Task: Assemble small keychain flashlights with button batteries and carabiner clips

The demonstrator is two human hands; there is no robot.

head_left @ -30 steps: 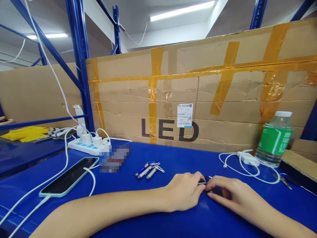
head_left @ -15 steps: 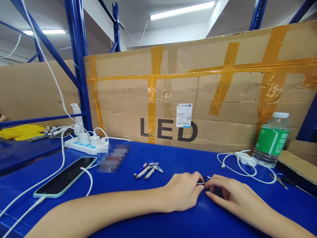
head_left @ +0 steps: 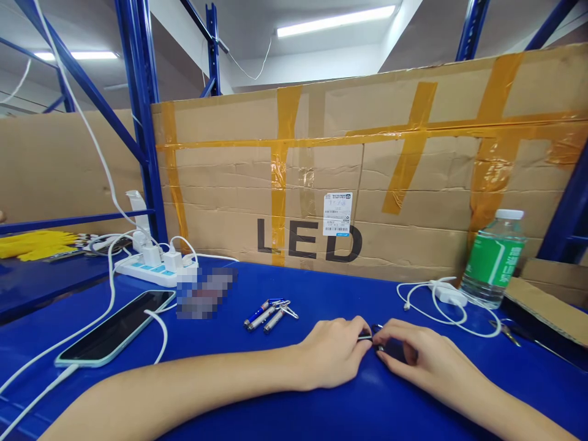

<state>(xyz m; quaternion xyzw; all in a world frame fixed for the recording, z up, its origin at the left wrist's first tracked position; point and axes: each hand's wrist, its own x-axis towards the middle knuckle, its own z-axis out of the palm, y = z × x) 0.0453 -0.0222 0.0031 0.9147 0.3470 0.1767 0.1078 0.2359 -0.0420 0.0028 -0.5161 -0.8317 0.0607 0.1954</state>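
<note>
My left hand point(head_left: 337, 352) is closed around a small black penlight point(head_left: 365, 337), most of which its fingers cover. The thumb and fingertips of my right hand point(head_left: 413, 352) pinch the penlight's near-right end, beside a dark clip loop point(head_left: 377, 328). Both hands rest low over the blue table, fingertips almost touching. To the left of them lie three small keychain penlights point(head_left: 267, 315), one blue and two silver, with metal clips at their upper ends.
A phone point(head_left: 117, 327) with a white cable lies at left, near a white power strip point(head_left: 149, 271). At right stand a water bottle point(head_left: 493, 260), a coiled white cable point(head_left: 448, 297) and scissors point(head_left: 508, 334). A large cardboard box point(head_left: 229, 184) walls off the back.
The view has shifted slightly to the right. Both hands stay together on the black penlight, with only slight finger movement.
</note>
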